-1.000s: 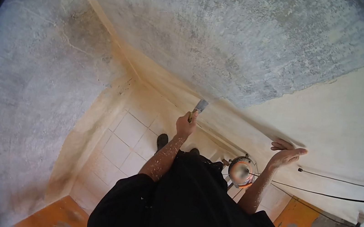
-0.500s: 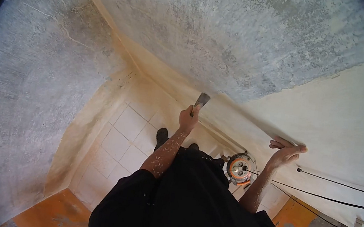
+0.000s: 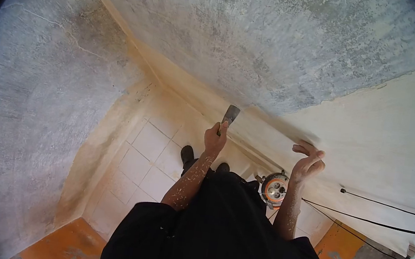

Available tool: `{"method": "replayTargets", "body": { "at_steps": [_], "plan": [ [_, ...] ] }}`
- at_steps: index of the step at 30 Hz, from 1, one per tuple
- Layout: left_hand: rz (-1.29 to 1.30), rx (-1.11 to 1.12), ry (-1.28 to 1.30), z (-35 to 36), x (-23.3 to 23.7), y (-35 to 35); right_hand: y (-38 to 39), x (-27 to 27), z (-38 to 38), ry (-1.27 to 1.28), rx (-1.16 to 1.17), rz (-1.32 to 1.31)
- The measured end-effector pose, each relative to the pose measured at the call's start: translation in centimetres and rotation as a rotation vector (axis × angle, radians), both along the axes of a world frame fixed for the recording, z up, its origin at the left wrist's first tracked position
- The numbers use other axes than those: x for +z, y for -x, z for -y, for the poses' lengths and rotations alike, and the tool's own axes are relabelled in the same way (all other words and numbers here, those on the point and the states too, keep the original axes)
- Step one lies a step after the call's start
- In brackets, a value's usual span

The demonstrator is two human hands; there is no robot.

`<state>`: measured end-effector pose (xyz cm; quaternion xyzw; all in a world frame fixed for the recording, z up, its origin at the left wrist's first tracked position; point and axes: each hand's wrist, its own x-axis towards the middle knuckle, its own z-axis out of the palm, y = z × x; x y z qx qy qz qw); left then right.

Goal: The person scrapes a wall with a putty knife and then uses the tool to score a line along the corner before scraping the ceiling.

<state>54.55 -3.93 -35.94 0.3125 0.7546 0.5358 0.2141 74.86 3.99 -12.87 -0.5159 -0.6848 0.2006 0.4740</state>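
There are two bare hands, one left hand (image 3: 215, 140) and one right hand (image 3: 308, 166). The rest comes to one flat-bladed scraper (image 3: 231, 114), two dark shoes (image 3: 187, 154), two walls (image 3: 229, 43) meeting at one corner, one cable reel (image 3: 275, 186), three stretches of black cable (image 3: 391, 205), two orange floor areas (image 3: 63, 246) and one black shirt (image 3: 220, 231).

Pale square-tiled floor (image 3: 134, 165) with worn orange areas (image 3: 66, 244) at lower left and right. Two dark shoes (image 3: 187, 153) stand on it; a round cable reel (image 3: 275, 189) appears to their right.
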Motion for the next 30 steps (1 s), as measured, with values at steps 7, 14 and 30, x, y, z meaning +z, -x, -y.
{"method": "replayTargets", "body": {
  "at_steps": [7,14,30],
  "plan": [
    [-0.064,-0.018,-0.049,-0.4,1.9,0.2,0.2,0.0,-0.6,0.102,-0.02,-0.149],
    [-0.082,-0.024,-0.18,-2.9,3.5,0.1,1.1,-0.1,-1.0,0.071,-0.032,-0.159],
    [-0.03,0.007,-0.131,-1.1,4.6,-1.3,0.7,-0.1,-0.8,0.073,0.019,-0.206]
  ]
}}
